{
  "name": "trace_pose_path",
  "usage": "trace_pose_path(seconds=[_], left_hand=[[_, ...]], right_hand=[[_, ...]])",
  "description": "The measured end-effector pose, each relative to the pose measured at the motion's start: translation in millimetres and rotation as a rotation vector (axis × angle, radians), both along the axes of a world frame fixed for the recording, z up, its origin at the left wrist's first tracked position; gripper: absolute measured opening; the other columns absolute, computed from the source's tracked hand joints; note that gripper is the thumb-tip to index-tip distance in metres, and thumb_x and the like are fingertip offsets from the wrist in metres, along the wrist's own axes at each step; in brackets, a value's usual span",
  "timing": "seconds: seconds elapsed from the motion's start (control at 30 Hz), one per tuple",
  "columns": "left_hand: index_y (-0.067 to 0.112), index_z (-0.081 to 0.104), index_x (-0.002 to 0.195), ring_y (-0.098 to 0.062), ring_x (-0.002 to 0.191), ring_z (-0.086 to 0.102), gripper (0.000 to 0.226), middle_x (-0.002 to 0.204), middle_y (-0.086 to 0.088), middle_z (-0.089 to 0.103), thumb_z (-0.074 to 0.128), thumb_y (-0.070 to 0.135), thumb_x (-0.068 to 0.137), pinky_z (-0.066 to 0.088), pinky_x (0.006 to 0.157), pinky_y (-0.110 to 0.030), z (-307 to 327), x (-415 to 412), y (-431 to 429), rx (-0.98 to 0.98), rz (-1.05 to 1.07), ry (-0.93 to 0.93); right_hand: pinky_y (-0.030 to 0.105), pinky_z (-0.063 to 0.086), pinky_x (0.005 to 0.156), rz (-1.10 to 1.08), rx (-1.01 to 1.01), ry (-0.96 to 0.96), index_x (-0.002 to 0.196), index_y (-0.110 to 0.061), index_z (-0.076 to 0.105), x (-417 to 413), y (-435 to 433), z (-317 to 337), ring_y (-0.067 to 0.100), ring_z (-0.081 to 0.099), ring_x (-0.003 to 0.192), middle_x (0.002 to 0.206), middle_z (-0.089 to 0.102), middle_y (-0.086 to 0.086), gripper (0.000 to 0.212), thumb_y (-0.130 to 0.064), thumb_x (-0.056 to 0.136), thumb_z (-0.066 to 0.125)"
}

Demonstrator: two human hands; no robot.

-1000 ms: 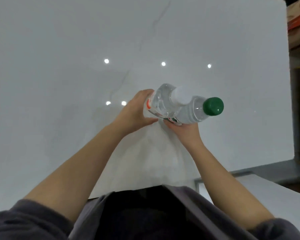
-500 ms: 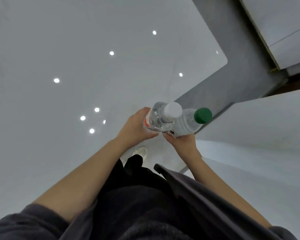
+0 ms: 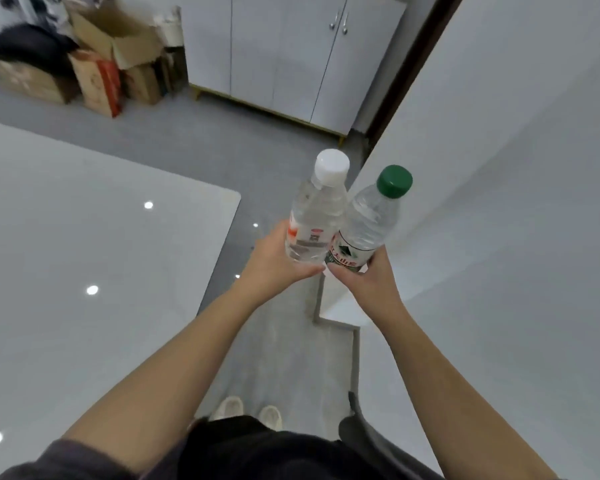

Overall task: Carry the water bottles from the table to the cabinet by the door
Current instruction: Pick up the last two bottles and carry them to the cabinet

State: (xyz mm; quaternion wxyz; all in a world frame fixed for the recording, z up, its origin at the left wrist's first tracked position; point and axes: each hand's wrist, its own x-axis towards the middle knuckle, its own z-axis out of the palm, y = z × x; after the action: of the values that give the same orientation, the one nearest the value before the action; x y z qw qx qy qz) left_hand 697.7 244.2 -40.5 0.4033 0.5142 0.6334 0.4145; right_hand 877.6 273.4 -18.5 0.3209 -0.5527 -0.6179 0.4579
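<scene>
Left hand point(image 3: 278, 259) wraps white-capped bottle point(image 3: 316, 216); right hand point(image 3: 368, 277) wraps green-capped bottle point(image 3: 368, 220). Both aloft, touching, cabinet point(image 3: 284, 53) well ahead. Risks: low holds, tipping; striking wall corner point(image 3: 364, 188) beside.

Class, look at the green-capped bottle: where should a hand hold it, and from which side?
Grip the green-capped bottle around its labelled lower body, from the right and beneath, as the right hand does. Its left side presses against the white-capped bottle, and its neck narrows.
</scene>
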Motion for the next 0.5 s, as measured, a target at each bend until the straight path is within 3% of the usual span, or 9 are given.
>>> trace_pose_path(seconds=[0.13, 0.23, 0.4, 0.5], left_hand=[[0.031, 0.057, 0.121, 0.004, 0.095, 0.065, 0.069, 0.106, 0.018, 0.069, 0.089, 0.041, 0.061, 0.053, 0.08, -0.017, 59, -3, 45, 0.145, -0.03, 0.011], [0.029, 0.058, 0.119, -0.001, 0.097, 0.065, 0.066, 0.106, 0.016, 0.069, 0.086, 0.04, 0.06, 0.054, 0.087, -0.029, 100, -11, 69, 0.237, -0.014, 0.061], [0.029, 0.057, 0.121, -0.002, 0.097, 0.061, 0.06, 0.106, 0.016, 0.067, 0.085, 0.031, 0.068, 0.041, 0.073, -0.009, 164, -29, 90, 0.34, 0.018, 0.127], [0.028, 0.052, 0.125, -0.005, 0.098, 0.063, 0.067, 0.108, 0.014, 0.066, 0.086, 0.031, 0.066, 0.042, 0.071, -0.013, 193, -41, 96, 0.389, 0.028, 0.142]], right_hand=[[0.008, 0.049, 0.078, -0.069, 0.147, 0.087, 0.12, -0.026, 0.05, -2, 28, 54, -0.013, 0.059, 0.095, 0.111, 0.063, -0.016, 0.058, -0.009, 0.076, 0.082], [0.017, 0.054, 0.082, -0.147, 0.229, 0.18, 0.119, -0.026, 0.056, -5, 42, 88, -0.008, 0.063, 0.094, 0.11, 0.068, -0.014, 0.054, -0.011, 0.075, 0.083], [0.027, 0.057, 0.083, -0.21, 0.316, 0.294, 0.118, -0.026, 0.059, -3, 62, 139, 0.0, 0.067, 0.097, 0.109, 0.07, -0.013, 0.054, -0.008, 0.073, 0.083], [0.036, 0.058, 0.087, -0.218, 0.371, 0.315, 0.119, -0.025, 0.059, -4, 70, 165, 0.004, 0.068, 0.099, 0.11, 0.071, -0.012, 0.055, -0.01, 0.072, 0.084]])
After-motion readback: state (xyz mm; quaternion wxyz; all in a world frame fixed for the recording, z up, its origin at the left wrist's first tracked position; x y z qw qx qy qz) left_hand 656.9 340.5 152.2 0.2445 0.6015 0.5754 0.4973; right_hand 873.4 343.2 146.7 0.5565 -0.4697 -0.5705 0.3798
